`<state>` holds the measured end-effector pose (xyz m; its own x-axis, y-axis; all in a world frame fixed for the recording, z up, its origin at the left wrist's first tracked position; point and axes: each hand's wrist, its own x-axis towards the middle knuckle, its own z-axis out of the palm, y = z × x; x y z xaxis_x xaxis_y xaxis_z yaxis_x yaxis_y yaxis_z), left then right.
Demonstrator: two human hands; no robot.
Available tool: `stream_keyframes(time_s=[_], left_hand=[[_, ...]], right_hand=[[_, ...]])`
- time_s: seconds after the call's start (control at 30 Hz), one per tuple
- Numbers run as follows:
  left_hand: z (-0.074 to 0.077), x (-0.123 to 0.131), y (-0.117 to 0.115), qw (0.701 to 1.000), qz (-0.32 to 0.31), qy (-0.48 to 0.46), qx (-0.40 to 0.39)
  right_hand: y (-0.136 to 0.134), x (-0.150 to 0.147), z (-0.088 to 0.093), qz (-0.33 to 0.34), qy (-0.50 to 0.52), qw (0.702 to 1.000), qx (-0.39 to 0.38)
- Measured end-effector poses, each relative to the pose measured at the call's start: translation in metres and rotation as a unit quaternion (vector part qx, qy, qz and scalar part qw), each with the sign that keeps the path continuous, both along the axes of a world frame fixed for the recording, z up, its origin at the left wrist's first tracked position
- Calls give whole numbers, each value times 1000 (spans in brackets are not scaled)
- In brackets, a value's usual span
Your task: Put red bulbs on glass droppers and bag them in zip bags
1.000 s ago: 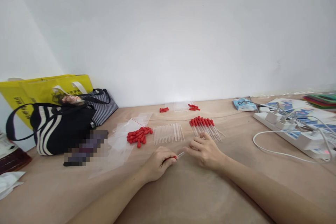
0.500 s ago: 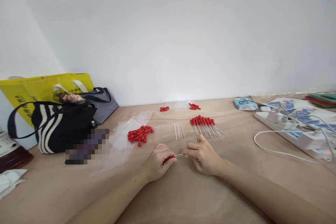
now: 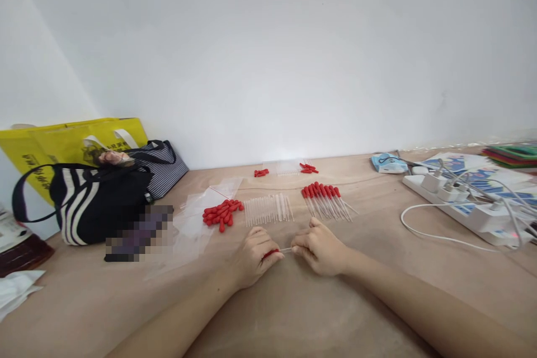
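Beige table [image 3: 293, 313] under me: my left hand [image 3: 251, 257] pinches a soft red bulb [image 3: 271, 253], right hand [image 3: 321, 249] fingers [image 3: 300, 246] closed on a thin, brittle-looking tube [image 3: 286, 249]; I'd grip near its end.

**Camera Placement**

One view is supplied, taken from head height and directed forward and down. The tabletop [image 3: 293, 313] is seen at close range (left hand [image 3: 251, 257] and right hand [image 3: 321, 249] framed just below centre).
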<state>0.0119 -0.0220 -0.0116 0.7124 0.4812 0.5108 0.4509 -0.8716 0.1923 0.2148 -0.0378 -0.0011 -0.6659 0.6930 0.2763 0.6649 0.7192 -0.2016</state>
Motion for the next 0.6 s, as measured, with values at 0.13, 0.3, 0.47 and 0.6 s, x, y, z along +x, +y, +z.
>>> stream_keyframes(time_s=[0.13, 0.3, 0.47, 0.6], left_hand=[[1, 0, 2, 1000, 8, -29, -2], [5, -3, 4, 997, 34, -34, -62], [5, -4, 4, 995, 65, -32, -68], [4, -3, 5, 996, 59, -19, -62]], right_hand=[[2, -1, -5, -18, 62, 996, -66], [7, 3, -9, -30, 104, 993, -39], [6, 9, -9, 4, 86, 996, -4], [5, 6, -13, 9, 81, 996, 22]])
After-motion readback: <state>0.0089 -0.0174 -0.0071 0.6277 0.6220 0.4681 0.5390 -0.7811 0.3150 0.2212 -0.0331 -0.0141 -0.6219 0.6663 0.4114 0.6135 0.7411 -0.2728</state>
